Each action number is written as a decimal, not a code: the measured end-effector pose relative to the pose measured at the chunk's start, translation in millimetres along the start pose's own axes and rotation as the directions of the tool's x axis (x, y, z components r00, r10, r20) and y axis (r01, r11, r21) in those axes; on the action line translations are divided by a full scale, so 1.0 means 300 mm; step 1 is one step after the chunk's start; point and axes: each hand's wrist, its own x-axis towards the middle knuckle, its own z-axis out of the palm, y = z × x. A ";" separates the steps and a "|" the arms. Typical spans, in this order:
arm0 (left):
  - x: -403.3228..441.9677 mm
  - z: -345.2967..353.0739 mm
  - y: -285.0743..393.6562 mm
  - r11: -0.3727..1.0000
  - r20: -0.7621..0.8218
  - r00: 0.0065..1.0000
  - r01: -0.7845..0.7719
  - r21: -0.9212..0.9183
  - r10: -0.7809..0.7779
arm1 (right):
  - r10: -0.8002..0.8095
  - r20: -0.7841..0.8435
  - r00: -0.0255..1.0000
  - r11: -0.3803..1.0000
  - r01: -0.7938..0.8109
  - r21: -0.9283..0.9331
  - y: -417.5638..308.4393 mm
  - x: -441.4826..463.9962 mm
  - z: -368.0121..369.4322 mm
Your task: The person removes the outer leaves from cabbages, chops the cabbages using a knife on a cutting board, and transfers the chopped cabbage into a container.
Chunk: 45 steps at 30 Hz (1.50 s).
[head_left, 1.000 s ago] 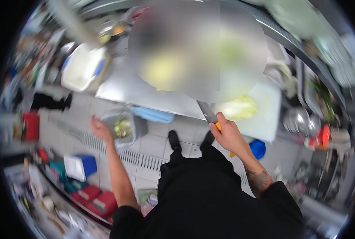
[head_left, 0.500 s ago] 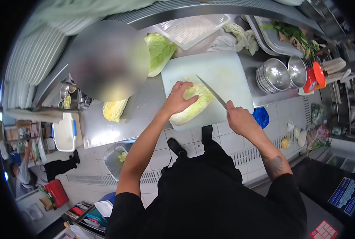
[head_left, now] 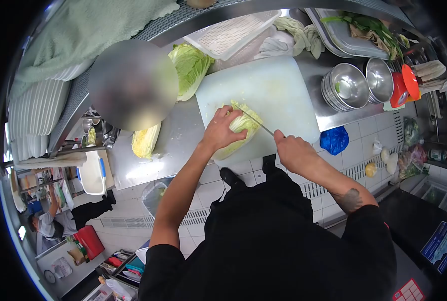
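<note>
On the white cutting board [head_left: 278,83] lies a piece of napa cabbage [head_left: 243,129], pale green and yellow. My left hand [head_left: 223,129] grips its left side, fingers curled over the top and thumb toward me. A knife [head_left: 257,123] is held by its handle in my right hand [head_left: 294,153]. Its blade slants from upper left to lower right across the right part of the cabbage, touching or just over it. Small cabbage scraps lie near the blade tip. Another cabbage head [head_left: 191,67] and a yellow cut cabbage piece [head_left: 146,140] sit left of the board.
Stacked steel bowls [head_left: 349,85] stand right of the board. A white perforated basket [head_left: 233,32], cloths [head_left: 296,37] and a tray of greens [head_left: 354,40] line the back. A bin [head_left: 156,195] stands below the counter's left part. Another person [head_left: 58,223] is at the far left.
The knife has moved left, from beside the cabbage to across its right part, and my right hand went with it. My left hand stays on the cabbage. The whole view has shifted slightly.
</note>
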 end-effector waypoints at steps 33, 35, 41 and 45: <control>-0.096 -0.034 -0.025 0.999 -0.021 1.000 -0.008 -0.043 0.008 | 0.093 -0.089 0.992 0.995 -0.089 0.047 -0.018 0.132 0.160; -0.099 -0.035 -0.025 0.999 -0.016 1.000 0.005 -0.051 -0.006 | 0.094 -0.073 0.993 0.994 -0.090 0.056 -0.018 0.122 0.166; -0.091 -0.037 -0.015 0.998 0.021 1.000 0.015 -0.055 -0.014 | 0.072 -0.119 0.990 0.987 -0.054 0.148 0.021 0.200 0.264; -0.085 -0.040 -0.005 0.998 0.017 1.000 0.023 -0.050 -0.022 | 0.051 -0.111 0.992 0.979 -0.028 0.202 0.084 0.273 0.263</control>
